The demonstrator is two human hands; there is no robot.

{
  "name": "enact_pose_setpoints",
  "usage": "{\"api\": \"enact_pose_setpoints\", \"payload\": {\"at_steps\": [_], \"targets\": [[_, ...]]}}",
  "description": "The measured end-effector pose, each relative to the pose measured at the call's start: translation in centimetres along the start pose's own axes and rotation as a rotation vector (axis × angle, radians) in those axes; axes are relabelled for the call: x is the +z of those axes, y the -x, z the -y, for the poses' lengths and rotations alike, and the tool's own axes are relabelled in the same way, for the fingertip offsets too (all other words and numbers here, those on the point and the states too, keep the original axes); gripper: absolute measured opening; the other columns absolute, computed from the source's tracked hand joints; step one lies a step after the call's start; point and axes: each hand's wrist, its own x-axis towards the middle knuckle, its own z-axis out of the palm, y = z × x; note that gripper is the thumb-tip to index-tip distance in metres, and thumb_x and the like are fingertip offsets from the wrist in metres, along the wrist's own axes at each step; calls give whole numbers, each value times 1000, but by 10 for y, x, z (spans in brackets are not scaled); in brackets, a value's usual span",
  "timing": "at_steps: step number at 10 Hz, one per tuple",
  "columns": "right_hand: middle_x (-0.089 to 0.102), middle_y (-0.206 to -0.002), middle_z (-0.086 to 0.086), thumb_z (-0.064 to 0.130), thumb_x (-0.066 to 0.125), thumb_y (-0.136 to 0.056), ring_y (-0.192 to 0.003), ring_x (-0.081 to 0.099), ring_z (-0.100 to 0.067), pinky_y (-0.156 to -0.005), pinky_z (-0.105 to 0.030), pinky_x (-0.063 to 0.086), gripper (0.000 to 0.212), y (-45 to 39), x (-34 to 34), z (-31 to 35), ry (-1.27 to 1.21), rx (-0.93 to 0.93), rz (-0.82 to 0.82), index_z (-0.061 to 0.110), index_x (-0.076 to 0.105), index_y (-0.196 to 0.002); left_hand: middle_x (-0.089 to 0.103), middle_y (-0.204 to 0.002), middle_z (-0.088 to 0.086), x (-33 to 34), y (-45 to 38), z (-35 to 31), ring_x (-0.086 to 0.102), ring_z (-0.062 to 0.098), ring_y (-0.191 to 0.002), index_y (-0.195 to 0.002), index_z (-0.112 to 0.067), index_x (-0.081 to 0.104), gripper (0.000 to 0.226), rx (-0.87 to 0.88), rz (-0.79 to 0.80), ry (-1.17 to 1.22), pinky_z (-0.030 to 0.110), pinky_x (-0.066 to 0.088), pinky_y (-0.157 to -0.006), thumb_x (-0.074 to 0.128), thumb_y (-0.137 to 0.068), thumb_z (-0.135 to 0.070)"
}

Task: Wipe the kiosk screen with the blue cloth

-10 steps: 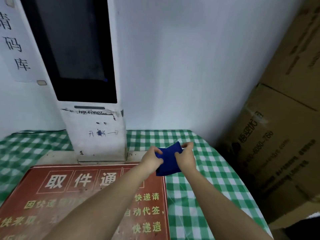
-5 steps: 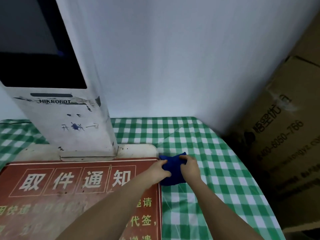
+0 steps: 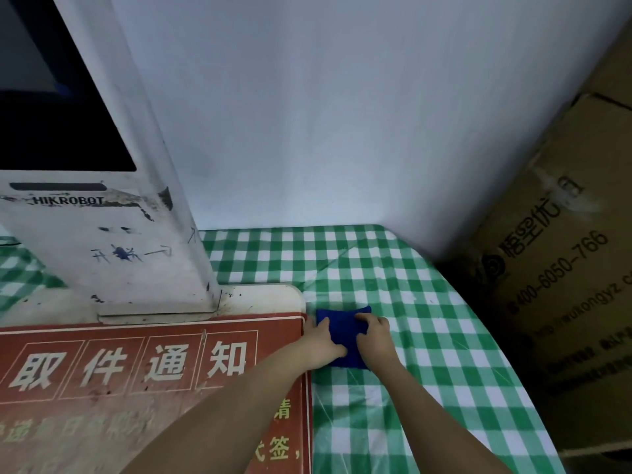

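A folded blue cloth [image 3: 343, 322] lies on the green checked tablecloth, just right of the red sign's corner. My left hand [image 3: 320, 341] grips its left edge, fingers on top and thumb along the near side. My right hand [image 3: 375, 334] grips its right side with curled fingers. The white kiosk [image 3: 123, 248] stands at the left, and the lower right part of its dark screen [image 3: 51, 114] shows at the upper left, well above and left of both hands.
A red notice sign [image 3: 136, 367] with pale characters lies flat in front of the kiosk base. The table [image 3: 427, 354] ends at the right, where stacked cardboard boxes [image 3: 561, 268] stand close by. A plain pale wall rises behind.
Both hands have brought the cloth down from the air onto the tablecloth. The view has shifted right and down, so less of the screen shows.
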Motion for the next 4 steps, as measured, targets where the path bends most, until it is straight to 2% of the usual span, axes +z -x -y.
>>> {"api": "enact_pose_setpoints", "payload": {"at_steps": [1,2,3,4], "targets": [[32,-142,-14,-4,37,-91,-109,53,-28,-88,-33,47,49,-2,-2,0,18,14,-3,13,42,-137,46,-116,5,1,2,-3,41,17,-100,-124,-12,48,35,-46,66,4,17,35,-64,51,-91,-26],[33,-143,-14,2,39,-92,-114,50,-29,-89,-36,47,49,3,-4,2,88,76,-23,14,38,-140,43,-74,0,-3,8,5,43,13,-70,-71,-18,43,18,-14,58,24,23,29,-57,51,-88,-20],[36,-140,-14,6,40,-92,-113,51,-29,-90,-37,46,46,11,-7,9,149,72,-44,13,39,-138,53,-84,3,-17,23,12,48,14,-74,-88,-11,54,8,22,38,69,24,36,-67,47,-87,-15],[50,-129,-15,11,43,-94,-96,57,-24,-72,-31,47,39,23,-9,27,146,-7,-14,9,46,-133,53,-76,2,-33,44,18,48,14,-66,-95,-9,61,17,30,-101,38,23,37,-60,46,-91,-14]]}}
